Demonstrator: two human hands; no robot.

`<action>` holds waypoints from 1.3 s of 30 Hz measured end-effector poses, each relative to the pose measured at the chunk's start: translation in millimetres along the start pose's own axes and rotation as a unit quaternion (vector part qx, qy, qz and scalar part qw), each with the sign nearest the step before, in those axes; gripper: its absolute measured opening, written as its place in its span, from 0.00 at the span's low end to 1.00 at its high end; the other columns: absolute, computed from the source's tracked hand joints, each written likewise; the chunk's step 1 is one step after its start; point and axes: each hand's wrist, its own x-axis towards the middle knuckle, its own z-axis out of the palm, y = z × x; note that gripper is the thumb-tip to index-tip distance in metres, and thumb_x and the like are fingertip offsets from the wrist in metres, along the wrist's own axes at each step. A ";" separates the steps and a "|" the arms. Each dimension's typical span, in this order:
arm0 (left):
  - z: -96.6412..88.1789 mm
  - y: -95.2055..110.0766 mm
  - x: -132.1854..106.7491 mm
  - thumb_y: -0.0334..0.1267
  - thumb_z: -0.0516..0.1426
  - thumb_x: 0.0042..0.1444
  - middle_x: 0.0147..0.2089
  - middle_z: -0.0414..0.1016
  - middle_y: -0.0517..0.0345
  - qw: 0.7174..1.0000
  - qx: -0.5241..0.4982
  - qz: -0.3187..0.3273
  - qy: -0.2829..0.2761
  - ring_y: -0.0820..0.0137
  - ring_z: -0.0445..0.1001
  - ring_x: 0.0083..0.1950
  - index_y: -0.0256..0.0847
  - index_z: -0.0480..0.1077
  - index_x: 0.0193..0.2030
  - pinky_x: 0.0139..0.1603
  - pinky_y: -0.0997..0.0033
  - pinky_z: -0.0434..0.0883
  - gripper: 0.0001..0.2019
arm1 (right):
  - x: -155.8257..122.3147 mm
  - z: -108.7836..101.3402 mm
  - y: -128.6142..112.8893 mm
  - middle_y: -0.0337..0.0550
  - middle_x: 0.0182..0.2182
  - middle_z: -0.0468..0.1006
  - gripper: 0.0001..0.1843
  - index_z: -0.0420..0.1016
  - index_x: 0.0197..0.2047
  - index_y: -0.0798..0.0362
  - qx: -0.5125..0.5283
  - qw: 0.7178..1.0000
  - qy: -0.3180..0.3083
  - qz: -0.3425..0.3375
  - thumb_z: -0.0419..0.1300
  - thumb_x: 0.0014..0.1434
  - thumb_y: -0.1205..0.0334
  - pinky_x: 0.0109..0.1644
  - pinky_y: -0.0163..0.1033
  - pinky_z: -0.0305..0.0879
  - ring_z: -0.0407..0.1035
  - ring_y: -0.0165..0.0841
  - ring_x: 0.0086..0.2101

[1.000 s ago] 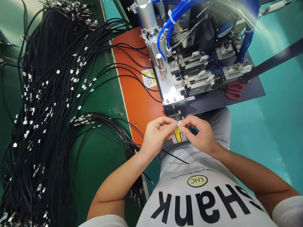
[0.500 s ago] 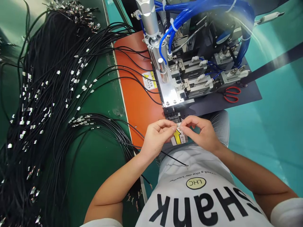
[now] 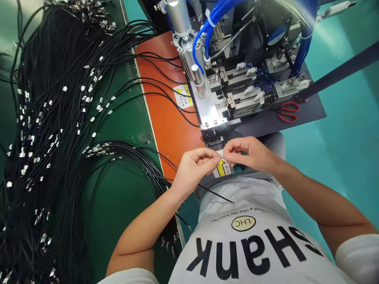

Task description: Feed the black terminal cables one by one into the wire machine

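My left hand (image 3: 194, 167) and my right hand (image 3: 251, 154) meet fingertip to fingertip just in front of the machine's (image 3: 219, 90) lower jaw block. Both are pinched on a small silver metal terminal (image 3: 220, 153) at the end of a thin black cable (image 3: 213, 194). That cable trails back under my left hand and across my lap. A yellow arrow label (image 3: 222, 169) shows just below my fingers.
A big heap of black cables with silver clips (image 3: 50, 118) covers the green mat at left. An orange plate (image 3: 168, 114) lies beside the machine. Blue air hoses (image 3: 207, 27) loop over it. Red scissors (image 3: 287, 111) rest on the dark base at right.
Both hands have shifted slightly up toward the machine's jaw block, still pinched together on the small terminal. The view has tilted a little.
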 end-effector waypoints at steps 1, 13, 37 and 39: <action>-0.9 0.5 -0.2 0.40 0.66 0.53 0.26 0.70 0.62 1.000 0.007 -0.003 -0.012 0.82 0.62 0.23 0.37 0.76 0.34 0.26 0.77 0.64 0.09 | 0.0 -2.1 -0.5 0.38 0.27 0.75 0.08 0.76 0.34 0.55 0.002 1.000 -0.022 0.004 0.62 0.60 0.59 0.35 0.36 0.66 0.69 0.29 0.29; -9.7 5.9 2.9 0.39 0.67 0.52 0.25 0.70 0.61 0.990 0.043 -0.073 -0.115 0.81 0.59 0.23 0.36 0.77 0.35 0.24 0.78 0.57 0.09 | 4.8 -13.2 -4.2 0.36 0.26 0.76 0.06 0.75 0.34 0.54 -0.066 0.988 -0.138 -0.036 0.59 0.62 0.62 0.32 0.34 0.62 0.68 0.27 0.27; 3.5 0.2 3.1 0.43 0.66 0.54 0.23 0.67 0.65 0.999 0.029 -0.014 0.022 0.82 0.61 0.22 0.37 0.74 0.35 0.24 0.81 0.66 0.12 | -9.4 20.9 14.1 0.38 0.31 0.77 0.04 0.75 0.37 0.52 -0.130 0.974 0.162 -0.089 0.60 0.63 0.62 0.35 0.37 0.67 0.71 0.29 0.29; 2.6 -1.1 3.3 0.44 0.66 0.54 0.24 0.67 0.65 0.999 0.025 -0.015 0.023 0.83 0.61 0.22 0.37 0.74 0.35 0.24 0.81 0.65 0.12 | -9.9 20.2 14.0 0.39 0.32 0.78 0.07 0.77 0.40 0.52 -0.094 0.980 0.157 -0.073 0.59 0.64 0.59 0.33 0.37 0.68 0.71 0.29 0.28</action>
